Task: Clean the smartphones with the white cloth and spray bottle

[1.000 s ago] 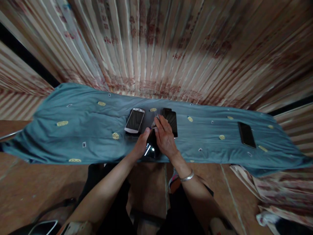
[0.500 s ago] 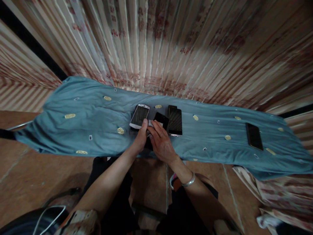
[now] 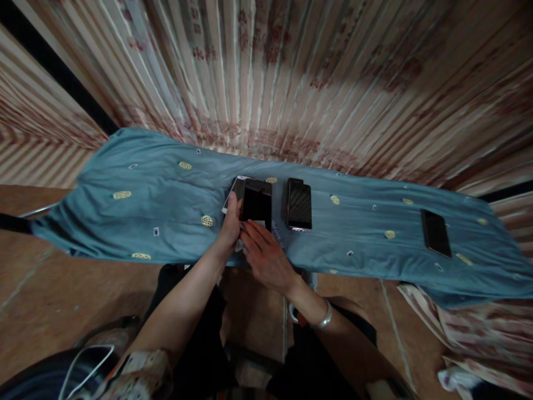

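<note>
My left hand (image 3: 230, 223) grips a black smartphone (image 3: 257, 201) by its left side, thumb along the edge. The phone is held screen up above the cloth-covered surface. Behind it, a white smartphone (image 3: 240, 180) is mostly hidden. My right hand (image 3: 266, 253) is bent over the lower end of the black phone, fingers together. Under those fingers shows part of a small pale cloth (image 3: 239, 245), largely covered by the hand. To the right, a dark phone (image 3: 300, 206) lies on top of another dark one (image 3: 290, 191).
One more black phone (image 3: 436, 232) lies far right on the blue, pineapple-print sheet (image 3: 358, 222). Pleated curtains (image 3: 270, 83) hang close behind. A white cable (image 3: 89, 369) loops over a dark round object at lower left. Tiled floor (image 3: 258, 300) shows below.
The black phone in my left hand has tilted, so its screen now faces up more and covers most of the white phone. My right hand has moved slightly down and left.
</note>
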The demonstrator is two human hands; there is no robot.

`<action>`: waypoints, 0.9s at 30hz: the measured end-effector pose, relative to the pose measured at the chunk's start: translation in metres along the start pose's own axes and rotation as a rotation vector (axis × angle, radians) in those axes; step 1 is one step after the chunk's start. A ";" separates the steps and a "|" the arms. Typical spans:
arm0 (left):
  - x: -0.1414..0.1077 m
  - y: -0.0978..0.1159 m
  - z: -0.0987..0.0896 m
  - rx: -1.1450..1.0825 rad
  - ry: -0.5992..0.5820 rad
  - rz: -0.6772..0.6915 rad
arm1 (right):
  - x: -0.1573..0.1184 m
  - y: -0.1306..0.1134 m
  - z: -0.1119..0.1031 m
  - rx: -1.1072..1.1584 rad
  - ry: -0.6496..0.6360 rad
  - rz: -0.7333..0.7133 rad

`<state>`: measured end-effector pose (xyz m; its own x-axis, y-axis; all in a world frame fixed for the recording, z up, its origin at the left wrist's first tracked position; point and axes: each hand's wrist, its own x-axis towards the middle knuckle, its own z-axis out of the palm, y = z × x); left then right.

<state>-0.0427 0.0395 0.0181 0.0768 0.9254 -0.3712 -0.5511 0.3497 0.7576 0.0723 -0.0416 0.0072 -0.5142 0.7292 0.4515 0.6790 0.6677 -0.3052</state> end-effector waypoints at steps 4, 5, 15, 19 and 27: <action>-0.001 0.006 0.004 -0.026 0.010 0.034 | -0.004 0.002 0.003 -0.025 -0.022 -0.009; -0.001 0.007 0.004 -0.040 0.014 0.041 | -0.005 0.004 0.003 -0.033 -0.025 -0.006; 0.005 0.011 -0.004 -0.128 0.008 -0.014 | -0.012 0.030 0.003 -0.108 0.091 0.042; 0.002 0.012 0.000 -0.144 0.001 -0.041 | -0.011 0.042 0.000 -0.065 0.183 0.097; -0.004 0.010 0.003 -0.065 -0.045 -0.076 | -0.010 0.041 -0.002 0.276 0.242 0.295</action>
<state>-0.0463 0.0400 0.0289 0.1567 0.9025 -0.4011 -0.5948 0.4104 0.6912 0.1061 -0.0219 -0.0082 -0.1615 0.8599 0.4843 0.5963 0.4760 -0.6463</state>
